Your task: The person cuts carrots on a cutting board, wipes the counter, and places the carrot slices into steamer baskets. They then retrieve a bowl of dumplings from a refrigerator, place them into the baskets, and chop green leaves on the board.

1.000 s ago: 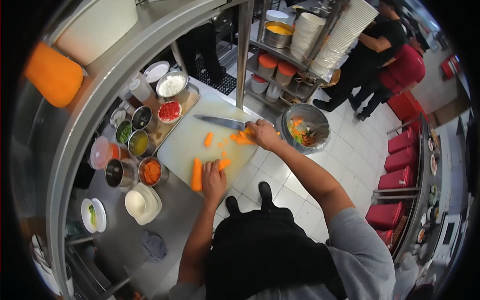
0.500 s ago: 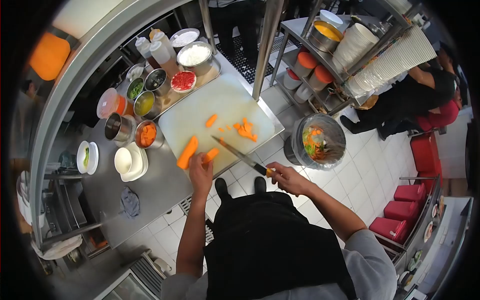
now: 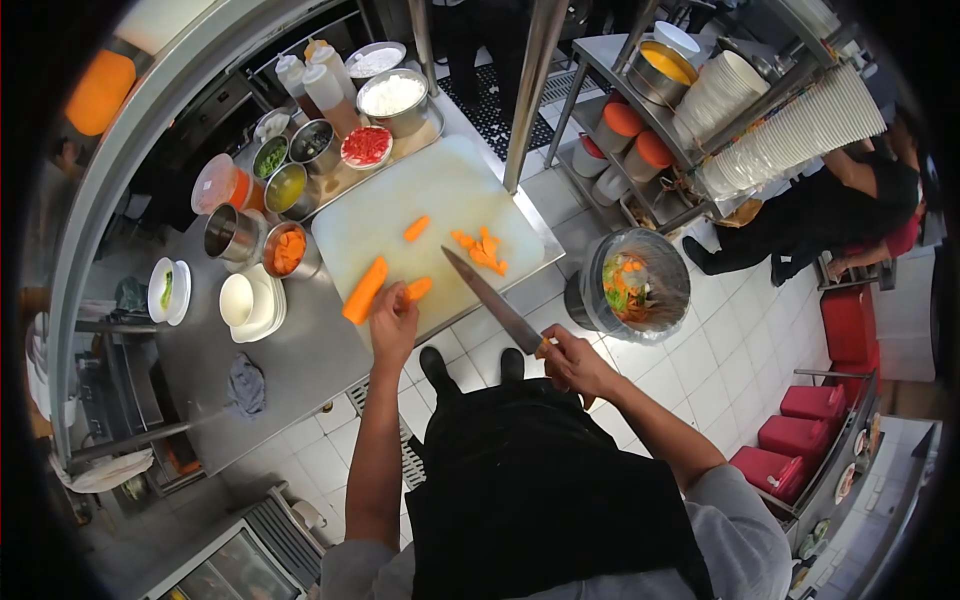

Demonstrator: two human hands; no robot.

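My left hand is closed at the near edge of the white cutting board, fingertips around a short piece of carrot. Just left of those fingers lies a longer peeled carrot. My right hand grips the handle of a chef's knife, its broad blade angled up-left over the board's near edge, apart from the carrot piece. Another carrot chunk rests mid-board. Small carrot trimmings are heaped toward the right, beyond the knife tip.
A lined bin with vegetable scraps stands right of the board. Metal containers, one with cut carrot, and squeeze bottles line the board's left and far sides. Stacked bowls and a grey cloth lie left. Another person bends at right.
The knife has moved away from the carrot piece, and its blade now shows its flat side. My left hand still holds the piece. The whole view has shifted slightly.
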